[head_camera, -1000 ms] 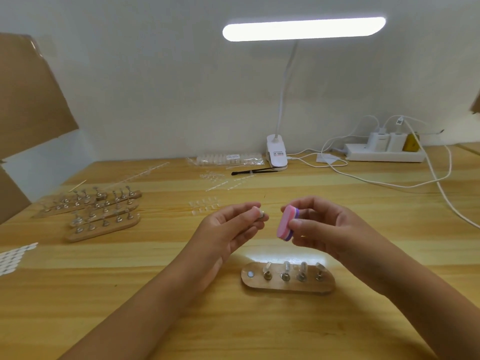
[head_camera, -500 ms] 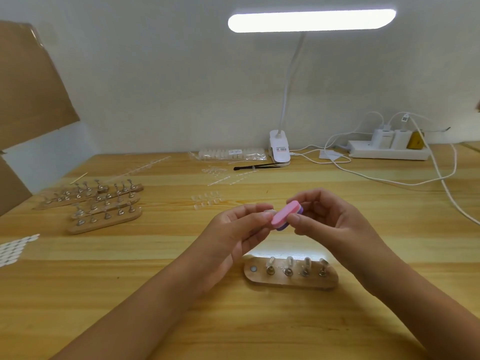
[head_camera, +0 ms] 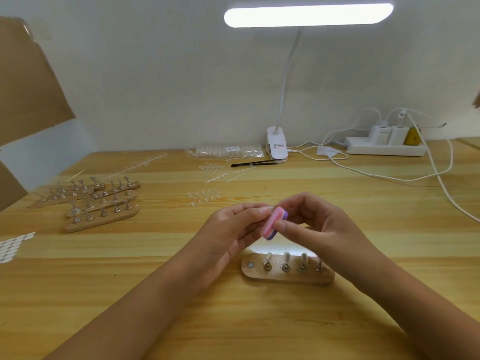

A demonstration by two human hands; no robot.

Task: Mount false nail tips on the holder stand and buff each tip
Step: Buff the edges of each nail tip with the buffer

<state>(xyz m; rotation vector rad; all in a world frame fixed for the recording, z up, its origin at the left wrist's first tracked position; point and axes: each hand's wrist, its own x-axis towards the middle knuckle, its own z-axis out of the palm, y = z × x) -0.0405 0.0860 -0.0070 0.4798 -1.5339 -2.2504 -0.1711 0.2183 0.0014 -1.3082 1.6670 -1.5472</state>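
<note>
A wooden holder stand (head_camera: 287, 278) lies on the table below my hands, with several metal pegs carrying clear nail tips and one bare slot at its left end. My left hand (head_camera: 233, 229) pinches a small peg with a nail tip at its fingertips; the tip itself is mostly hidden behind the buffer. My right hand (head_camera: 314, 227) pinches a pink and purple buffer block (head_camera: 274, 226) and holds it against that tip, above the stand.
Several other wooden stands with pegs (head_camera: 101, 203) lie at the left. Loose clear nail tips (head_camera: 204, 197) sit behind my hands. A clip lamp (head_camera: 277, 148), a bag of tips (head_camera: 228, 151), a black tool (head_camera: 253, 163), a power strip (head_camera: 384, 148) and white cables (head_camera: 441, 185) are at the back.
My hands came together: the buffer moved from apart to against the tip in my left hand and has slid and tilted along it. Both hands shifted slightly up from the stand.
</note>
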